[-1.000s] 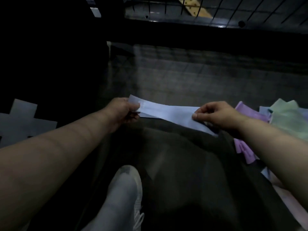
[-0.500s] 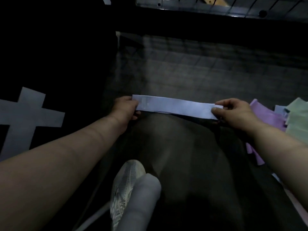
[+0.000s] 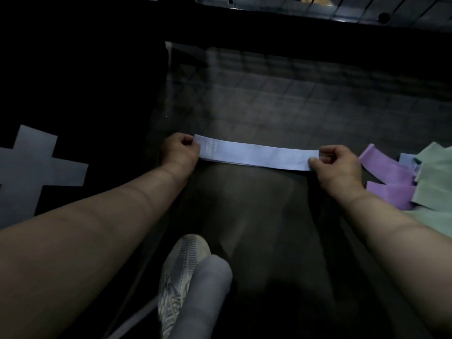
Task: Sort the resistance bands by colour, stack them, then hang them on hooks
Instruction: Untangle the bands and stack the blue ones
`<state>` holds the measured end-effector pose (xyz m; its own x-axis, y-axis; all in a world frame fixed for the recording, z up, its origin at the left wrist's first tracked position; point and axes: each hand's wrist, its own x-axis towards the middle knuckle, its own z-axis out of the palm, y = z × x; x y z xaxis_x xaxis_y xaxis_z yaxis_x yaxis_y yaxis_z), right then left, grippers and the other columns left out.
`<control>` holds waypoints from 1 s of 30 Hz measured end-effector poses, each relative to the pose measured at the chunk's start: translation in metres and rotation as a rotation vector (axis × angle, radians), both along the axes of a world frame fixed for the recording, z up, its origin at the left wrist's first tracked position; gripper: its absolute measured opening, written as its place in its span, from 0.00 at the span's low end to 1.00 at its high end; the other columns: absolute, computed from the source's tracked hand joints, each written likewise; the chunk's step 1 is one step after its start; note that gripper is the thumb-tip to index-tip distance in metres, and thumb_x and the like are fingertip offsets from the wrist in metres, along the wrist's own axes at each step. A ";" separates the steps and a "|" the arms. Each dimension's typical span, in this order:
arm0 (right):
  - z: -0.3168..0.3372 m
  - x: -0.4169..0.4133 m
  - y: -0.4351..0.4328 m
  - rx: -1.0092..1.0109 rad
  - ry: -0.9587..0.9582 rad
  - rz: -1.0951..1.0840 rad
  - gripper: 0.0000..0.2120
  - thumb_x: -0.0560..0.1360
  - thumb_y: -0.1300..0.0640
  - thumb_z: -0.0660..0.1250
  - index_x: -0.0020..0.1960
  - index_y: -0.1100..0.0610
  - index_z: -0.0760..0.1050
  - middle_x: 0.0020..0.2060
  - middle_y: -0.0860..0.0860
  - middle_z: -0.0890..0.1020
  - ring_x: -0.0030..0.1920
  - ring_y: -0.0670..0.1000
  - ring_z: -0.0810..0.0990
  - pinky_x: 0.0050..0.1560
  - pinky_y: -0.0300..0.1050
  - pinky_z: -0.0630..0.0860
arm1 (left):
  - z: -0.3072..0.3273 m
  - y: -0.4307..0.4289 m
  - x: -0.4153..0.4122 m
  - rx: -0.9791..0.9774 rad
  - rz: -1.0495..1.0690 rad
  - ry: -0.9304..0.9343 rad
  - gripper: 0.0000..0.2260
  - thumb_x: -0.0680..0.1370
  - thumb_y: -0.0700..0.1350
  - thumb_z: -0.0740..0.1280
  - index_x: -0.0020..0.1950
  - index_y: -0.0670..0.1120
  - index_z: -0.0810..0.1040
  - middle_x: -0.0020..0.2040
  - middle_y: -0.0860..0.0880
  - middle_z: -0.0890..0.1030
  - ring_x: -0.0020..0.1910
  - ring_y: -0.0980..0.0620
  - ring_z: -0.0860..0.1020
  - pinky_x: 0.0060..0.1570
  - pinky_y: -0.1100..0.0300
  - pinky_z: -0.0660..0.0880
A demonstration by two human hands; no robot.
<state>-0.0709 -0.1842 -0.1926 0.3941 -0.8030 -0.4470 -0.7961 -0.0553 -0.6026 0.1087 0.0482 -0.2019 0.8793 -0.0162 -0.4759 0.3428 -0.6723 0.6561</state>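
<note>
A pale blue resistance band (image 3: 256, 156) lies stretched flat and nearly level across the dark table (image 3: 269, 101). My left hand (image 3: 179, 152) pinches its left end and my right hand (image 3: 338, 165) pinches its right end. To the right lie purple bands (image 3: 389, 177) in a loose pile, with light green bands (image 3: 433, 177) over them at the frame's edge. A bit of another pale blue band (image 3: 407, 159) shows between them.
The scene is dim. A wire grid panel (image 3: 342, 8) runs along the top behind the table. A pale cross-shaped mark (image 3: 31, 167) sits on the dark floor at the left. My shoe (image 3: 178, 277) and grey trouser leg (image 3: 205, 297) show below.
The blue band went from slanted and partly slack to pulled straight and level. My right hand slid out to its right end, and both hands now hold the ends.
</note>
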 end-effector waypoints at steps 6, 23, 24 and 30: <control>-0.011 -0.003 -0.003 -0.087 0.108 0.310 0.28 0.71 0.58 0.76 0.69 0.56 0.73 0.64 0.57 0.72 0.58 0.55 0.77 0.67 0.48 0.71 | -0.001 -0.001 0.004 0.151 -0.112 -0.055 0.10 0.77 0.43 0.69 0.57 0.42 0.79 0.54 0.43 0.82 0.54 0.45 0.80 0.54 0.58 0.74; 0.006 0.002 -0.022 -0.176 0.336 0.893 0.31 0.73 0.55 0.74 0.73 0.56 0.68 0.64 0.56 0.66 0.66 0.58 0.64 0.70 0.48 0.64 | -0.001 0.011 -0.001 0.314 -0.563 -0.105 0.31 0.71 0.47 0.76 0.72 0.50 0.70 0.69 0.45 0.62 0.65 0.44 0.67 0.69 0.59 0.64; 0.006 0.002 -0.023 -0.184 0.332 0.911 0.29 0.74 0.55 0.73 0.73 0.56 0.69 0.63 0.56 0.67 0.66 0.58 0.65 0.69 0.48 0.65 | 0.000 0.010 -0.001 0.343 -0.647 -0.130 0.30 0.71 0.46 0.76 0.72 0.50 0.70 0.69 0.46 0.62 0.66 0.44 0.64 0.69 0.58 0.63; 0.016 0.006 -0.025 -0.214 0.370 0.994 0.23 0.78 0.52 0.68 0.70 0.55 0.69 0.63 0.55 0.67 0.65 0.56 0.66 0.66 0.48 0.67 | 0.003 0.016 0.018 0.367 -0.819 -0.180 0.23 0.75 0.46 0.72 0.69 0.49 0.74 0.66 0.48 0.67 0.66 0.45 0.66 0.69 0.52 0.66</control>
